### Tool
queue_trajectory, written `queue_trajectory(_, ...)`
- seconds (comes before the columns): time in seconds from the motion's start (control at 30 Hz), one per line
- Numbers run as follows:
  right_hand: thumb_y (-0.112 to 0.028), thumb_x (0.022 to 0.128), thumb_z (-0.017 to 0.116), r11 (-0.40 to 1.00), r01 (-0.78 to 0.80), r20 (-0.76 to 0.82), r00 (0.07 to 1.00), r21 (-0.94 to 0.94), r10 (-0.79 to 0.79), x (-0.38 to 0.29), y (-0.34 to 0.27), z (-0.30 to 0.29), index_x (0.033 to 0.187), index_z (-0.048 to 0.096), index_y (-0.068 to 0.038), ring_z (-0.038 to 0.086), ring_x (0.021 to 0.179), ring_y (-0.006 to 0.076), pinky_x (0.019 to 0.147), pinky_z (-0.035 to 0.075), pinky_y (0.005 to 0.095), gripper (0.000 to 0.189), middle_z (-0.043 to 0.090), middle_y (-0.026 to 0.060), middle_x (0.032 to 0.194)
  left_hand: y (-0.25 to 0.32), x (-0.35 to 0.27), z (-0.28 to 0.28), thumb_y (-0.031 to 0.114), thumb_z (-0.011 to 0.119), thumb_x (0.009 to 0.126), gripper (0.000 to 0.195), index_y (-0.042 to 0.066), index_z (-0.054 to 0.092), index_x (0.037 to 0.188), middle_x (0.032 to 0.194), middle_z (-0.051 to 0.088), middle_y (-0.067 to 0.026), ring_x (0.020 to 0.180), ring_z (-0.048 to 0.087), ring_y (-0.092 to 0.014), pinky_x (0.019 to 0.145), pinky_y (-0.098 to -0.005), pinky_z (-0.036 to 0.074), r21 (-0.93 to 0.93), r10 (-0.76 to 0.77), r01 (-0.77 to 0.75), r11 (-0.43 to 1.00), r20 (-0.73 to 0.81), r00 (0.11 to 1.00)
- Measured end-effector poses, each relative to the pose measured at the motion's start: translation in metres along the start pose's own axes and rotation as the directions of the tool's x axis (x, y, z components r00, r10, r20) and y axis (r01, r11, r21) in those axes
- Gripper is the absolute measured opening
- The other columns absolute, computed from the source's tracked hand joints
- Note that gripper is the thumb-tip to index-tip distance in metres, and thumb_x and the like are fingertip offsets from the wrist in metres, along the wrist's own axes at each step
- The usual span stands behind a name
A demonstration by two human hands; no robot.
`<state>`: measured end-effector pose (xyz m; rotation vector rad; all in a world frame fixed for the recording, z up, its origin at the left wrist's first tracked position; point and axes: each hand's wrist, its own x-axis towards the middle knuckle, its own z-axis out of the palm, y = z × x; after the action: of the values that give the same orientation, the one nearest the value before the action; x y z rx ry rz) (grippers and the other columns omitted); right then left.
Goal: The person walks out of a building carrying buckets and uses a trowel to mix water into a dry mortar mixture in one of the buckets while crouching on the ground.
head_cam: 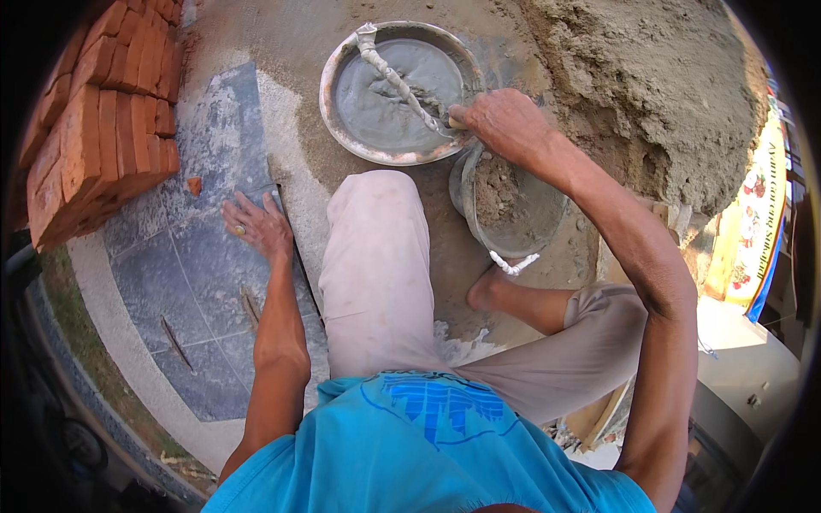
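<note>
My right hand [510, 125] grips the short wooden handle [457, 118] of a tool, probably a trowel, at the right rim of a round basin [328, 106]. Its working end cannot be made out clearly against the wet grey mortar [397, 83] in the basin. A carrying handle wrapped in white material [391, 74] lies across the basin. Below my right forearm stands a bucket [471, 211] with some sandy material [497, 189] inside and a white-wrapped handle [513, 261]. My left hand [260, 224], a ring on one finger, rests with fingers spread on dark floor tiles [211, 269].
Stacked red bricks [122, 134] rise at the left, near a small brick fragment [194, 186]. A large heap of sand [673, 96] fills the upper right. Two thin sticks or scraps [177, 343] lie on the tiles. A printed banner [757, 211] hangs at the far right.
</note>
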<state>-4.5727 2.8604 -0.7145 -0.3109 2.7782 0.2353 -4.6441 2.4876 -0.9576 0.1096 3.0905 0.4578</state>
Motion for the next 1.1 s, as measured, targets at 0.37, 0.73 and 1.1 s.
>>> queue_trajectory(0.37,-0.026,0.092,0.057,0.944,-0.326,-0.026,0.945,-0.053,0.325,-0.058,0.043,-0.097,0.115,0.068,-0.018,0.065,0.068,0.0337,0.062,0.052,0.0452,0.027,0.065,0.0175,0.072,0.0,-0.001,-0.005,0.043,0.038,0.102,0.065,-0.001,0.025,0.148,0.155,0.015,-0.026,0.146,0.005,-0.039,0.119,-0.0491,0.003,-0.026,-0.007,0.008,1.0,0.015,1.0)
queue_trajectory(0.73,-0.004,0.078,0.055,0.97,-0.211,0.007,0.977,0.122,0.212,0.011,0.021,0.003,0.091,0.064,-0.005,0.066,0.076,0.0385,0.069,0.054,0.0478,0.016,0.066,0.0188,0.076,0.003,-0.001,-0.005,0.044,0.037,0.101,0.066,-0.002,0.025,0.148,0.155,0.015,-0.0267,0.146,0.005,-0.039,0.118,-0.0491,0.003,-0.017,-0.01,0.01,1.0,0.029,1.0)
queue_trajectory(1.1,-0.009,0.076,0.058,0.523,-0.643,0.577,0.755,0.559,0.312,0.0,0.042,-0.019,0.099,0.064,0.002,0.053,0.046,0.0141,0.04,0.041,0.0294,0.027,0.057,0.0068,0.062,0.001,-0.002,-0.001,0.042,0.04,0.101,0.065,-0.002,0.028,0.147,0.154,0.018,-0.0262,0.146,0.008,-0.039,0.118,-0.0501,0.004,-0.019,0.006,-0.007,1.0,-0.028,1.0)
